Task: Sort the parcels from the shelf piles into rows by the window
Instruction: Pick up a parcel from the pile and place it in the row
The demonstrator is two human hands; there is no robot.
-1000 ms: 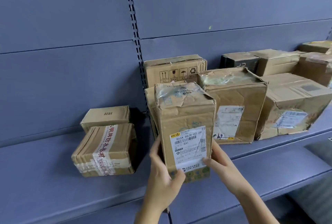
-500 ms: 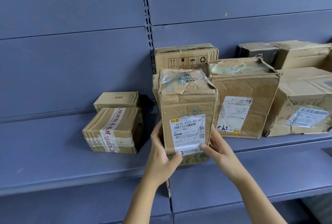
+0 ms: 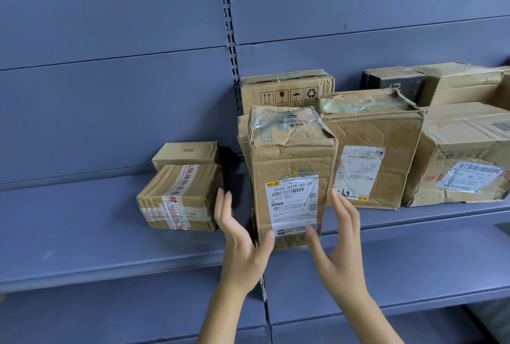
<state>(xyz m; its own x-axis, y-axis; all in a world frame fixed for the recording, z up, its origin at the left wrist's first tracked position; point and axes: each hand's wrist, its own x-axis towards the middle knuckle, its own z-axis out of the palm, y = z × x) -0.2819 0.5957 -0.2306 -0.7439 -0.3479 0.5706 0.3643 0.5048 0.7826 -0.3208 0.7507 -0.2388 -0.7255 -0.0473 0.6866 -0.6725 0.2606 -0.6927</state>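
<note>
Because my left hand and right hand are both open, fingers straight, flanking the tall upright parcel without gripping it, the parcel stands unsupported near the front edge of the shelf. Hazard: its narrow base may let it tip forward. A careless grasp could shove it into the crumpled parcel just beside it, or the carton with handling symbols behind.

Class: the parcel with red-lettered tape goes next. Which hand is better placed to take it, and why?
Left. The left hand, fingers straight, is beside the taped parcel; the right hand lies on the far side of the tall parcel, which stands between.
</note>
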